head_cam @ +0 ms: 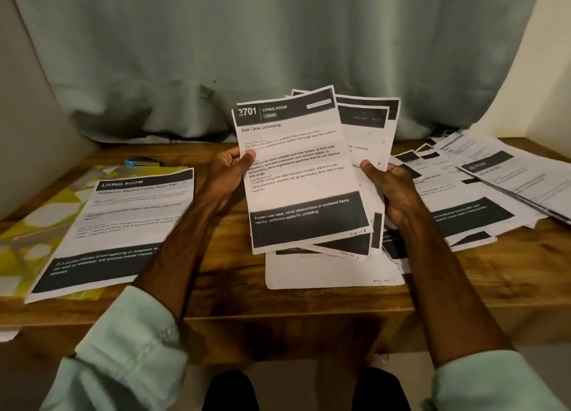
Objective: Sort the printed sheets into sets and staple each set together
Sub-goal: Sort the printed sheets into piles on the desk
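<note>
Now, left hand [230,171]: thumb and fingers pinch the left edge of the front white printed sheet [296,169], headed "2701 Living Room", likely to peel it off.
Right hand [394,194]: grips the fanned black-banded sheets [367,129], spread so headings show.
Living Room pile [123,222]: nine o'clock on the brown wooden table [228,268], probably the matching set.
Unsorted spread [482,176]: three o'clock.
Stapling: not begun, I'd judge.

White sheets [301,176] with black bands, a brown wood-grain table [234,274], a yellow-and-white patterned folder [34,225].
</note>
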The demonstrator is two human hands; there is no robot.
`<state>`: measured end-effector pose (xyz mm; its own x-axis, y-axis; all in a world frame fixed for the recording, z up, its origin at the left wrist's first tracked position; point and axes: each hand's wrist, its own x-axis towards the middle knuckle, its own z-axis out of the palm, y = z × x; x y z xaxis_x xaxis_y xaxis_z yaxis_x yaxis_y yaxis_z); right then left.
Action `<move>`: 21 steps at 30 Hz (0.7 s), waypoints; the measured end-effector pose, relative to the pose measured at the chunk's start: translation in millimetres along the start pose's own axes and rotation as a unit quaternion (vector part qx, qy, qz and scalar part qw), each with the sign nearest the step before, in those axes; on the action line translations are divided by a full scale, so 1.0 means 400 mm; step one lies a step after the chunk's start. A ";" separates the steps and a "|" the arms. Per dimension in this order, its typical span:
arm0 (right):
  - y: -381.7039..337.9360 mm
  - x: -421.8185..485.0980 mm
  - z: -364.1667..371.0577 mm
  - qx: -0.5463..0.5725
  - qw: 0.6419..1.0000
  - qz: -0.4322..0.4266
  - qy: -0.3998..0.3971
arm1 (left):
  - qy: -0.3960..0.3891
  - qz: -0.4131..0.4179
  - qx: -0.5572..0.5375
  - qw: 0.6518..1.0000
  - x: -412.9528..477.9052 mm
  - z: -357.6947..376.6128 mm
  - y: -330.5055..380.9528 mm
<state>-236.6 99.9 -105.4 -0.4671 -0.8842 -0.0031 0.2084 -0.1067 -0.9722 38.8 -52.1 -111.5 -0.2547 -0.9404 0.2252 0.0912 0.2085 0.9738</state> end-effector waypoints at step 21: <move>0.001 0.002 -0.010 0.030 0.999 -0.016 0.032 | 0.024 -0.058 -0.090 0.994 0.015 -0.067 -0.011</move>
<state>-240.4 101.0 -106.8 -0.5281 -0.8491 0.0111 0.2424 -0.1633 -0.9563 62.9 -65.9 -115.3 -0.2272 -0.9680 0.1062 0.2351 0.0513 0.9706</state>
